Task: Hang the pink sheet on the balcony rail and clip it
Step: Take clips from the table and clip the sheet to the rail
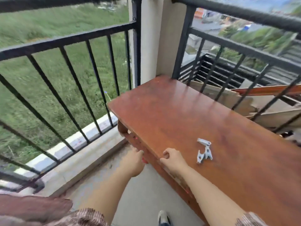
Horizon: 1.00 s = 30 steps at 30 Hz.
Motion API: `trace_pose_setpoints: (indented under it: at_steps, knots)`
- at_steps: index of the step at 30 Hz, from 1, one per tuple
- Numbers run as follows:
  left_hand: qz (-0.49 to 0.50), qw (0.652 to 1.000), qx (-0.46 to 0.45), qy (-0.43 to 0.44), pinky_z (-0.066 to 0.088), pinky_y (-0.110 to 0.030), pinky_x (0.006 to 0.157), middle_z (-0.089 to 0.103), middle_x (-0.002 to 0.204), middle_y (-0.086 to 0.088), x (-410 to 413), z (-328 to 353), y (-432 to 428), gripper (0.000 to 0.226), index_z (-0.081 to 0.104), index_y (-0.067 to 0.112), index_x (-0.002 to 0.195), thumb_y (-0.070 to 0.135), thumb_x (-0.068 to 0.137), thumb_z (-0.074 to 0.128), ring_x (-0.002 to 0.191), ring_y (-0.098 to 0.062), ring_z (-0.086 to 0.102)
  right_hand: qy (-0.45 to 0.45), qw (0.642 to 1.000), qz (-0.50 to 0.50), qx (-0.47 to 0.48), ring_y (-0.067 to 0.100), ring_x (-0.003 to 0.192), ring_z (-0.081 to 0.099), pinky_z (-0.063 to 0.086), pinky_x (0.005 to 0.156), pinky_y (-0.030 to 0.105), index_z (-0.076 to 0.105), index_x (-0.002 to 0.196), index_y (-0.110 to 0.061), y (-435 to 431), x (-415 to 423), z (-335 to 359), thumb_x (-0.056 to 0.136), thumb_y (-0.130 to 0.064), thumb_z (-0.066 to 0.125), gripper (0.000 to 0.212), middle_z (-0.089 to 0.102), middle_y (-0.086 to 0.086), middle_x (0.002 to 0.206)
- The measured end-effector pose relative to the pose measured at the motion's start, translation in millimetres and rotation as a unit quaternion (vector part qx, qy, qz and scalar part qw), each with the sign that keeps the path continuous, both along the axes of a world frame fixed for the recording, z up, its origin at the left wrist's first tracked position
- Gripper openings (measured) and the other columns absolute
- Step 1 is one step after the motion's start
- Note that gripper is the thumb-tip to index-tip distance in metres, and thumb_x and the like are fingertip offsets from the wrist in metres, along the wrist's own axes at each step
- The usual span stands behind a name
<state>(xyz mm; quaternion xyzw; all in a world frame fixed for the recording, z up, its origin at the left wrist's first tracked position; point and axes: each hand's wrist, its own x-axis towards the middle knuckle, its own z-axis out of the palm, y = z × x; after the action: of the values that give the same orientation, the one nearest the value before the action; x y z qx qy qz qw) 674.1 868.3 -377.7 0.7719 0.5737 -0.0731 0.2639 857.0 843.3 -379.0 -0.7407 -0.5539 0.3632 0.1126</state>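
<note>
Two grey clips (204, 151) lie together on the reddish-brown wooden table (179, 115), near its front edge. My right hand (172, 159) hovers over that edge just left of the clips, its fingers curled in and holding nothing. My left hand (132, 162) is beside the table, and its fingertips touch the table's side rail. A dusky pink cloth (32, 207) shows at the bottom left edge, partly cut off by the frame. The black balcony rail (68, 38) runs across the left and continues on the right behind the table.
A pale pillar (153, 38) stands in the corner between the two rail sections. Cardboard and wooden boards (260, 101) lie beyond the right railing. The concrete balcony floor (140, 193) lies below my arms, with my shoe (163, 217) on it.
</note>
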Motion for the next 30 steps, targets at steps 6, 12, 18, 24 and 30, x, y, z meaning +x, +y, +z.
trace_pose_setpoints:
  at_steps: [6,12,18,24,30]
  knots:
    - [-0.047,0.999,-0.019,0.004,0.044,-0.04,0.096,0.043,0.134,-0.008,113.3,-46.0,-6.5,0.048,0.034,0.016,0.14,0.026,0.094,0.04,0.126,-0.028,0.04,-0.03,0.994,-0.096,-0.051,0.024,0.09,0.063,0.051,0.08,0.034,0.061,0.098,-0.018,-16.7,112.8,-26.1,0.084,-0.026,0.059,0.016,0.065,0.001,0.096]
    - [-0.038,0.999,-0.01,0.017,0.032,-0.041,0.107,0.025,0.152,-0.006,176.6,-81.5,-5.9,0.049,0.026,0.017,0.144,0.028,0.097,0.034,0.139,-0.027,0.025,-0.063,0.988,-0.117,-0.077,0.026,0.091,0.062,0.048,0.074,0.033,0.062,0.099,-0.018,-11.8,183.3,-43.5,0.085,-0.025,0.056,0.017,0.065,0.0,0.092]
    - [-0.015,0.996,-0.018,0.086,0.007,-0.045,0.118,-0.008,0.16,-0.014,194.3,-103.9,0.2,0.067,0.0,0.016,0.152,0.047,0.099,0.027,0.147,-0.032,-0.005,-0.15,0.983,-0.049,-0.089,0.031,0.094,0.061,0.043,0.069,0.034,0.053,0.099,-0.014,7.5,188.8,-59.9,0.091,-0.034,0.046,0.022,0.064,0.006,0.095]
    - [-0.012,0.996,-0.028,0.088,0.006,-0.042,0.119,-0.016,0.159,-0.013,191.2,-114.6,-0.6,0.073,-0.01,0.019,0.151,0.054,0.097,0.024,0.147,-0.031,-0.01,-0.2,0.972,-0.055,-0.107,0.03,0.105,0.061,0.045,0.077,0.033,0.045,0.111,-0.009,29.0,171.4,-69.4,0.091,-0.037,0.051,0.034,0.065,0.009,0.107]
    - [-0.016,0.994,-0.041,0.098,0.002,-0.042,0.119,-0.023,0.157,-0.011,190.9,-117.0,0.7,0.073,-0.018,0.019,0.149,0.054,0.098,0.022,0.146,-0.03,-0.016,-0.201,0.97,-0.076,-0.112,0.029,0.105,0.06,0.044,0.074,0.032,0.039,0.112,-0.009,32.6,165.5,-80.3,0.089,-0.023,0.05,0.029,0.065,0.009,0.107]
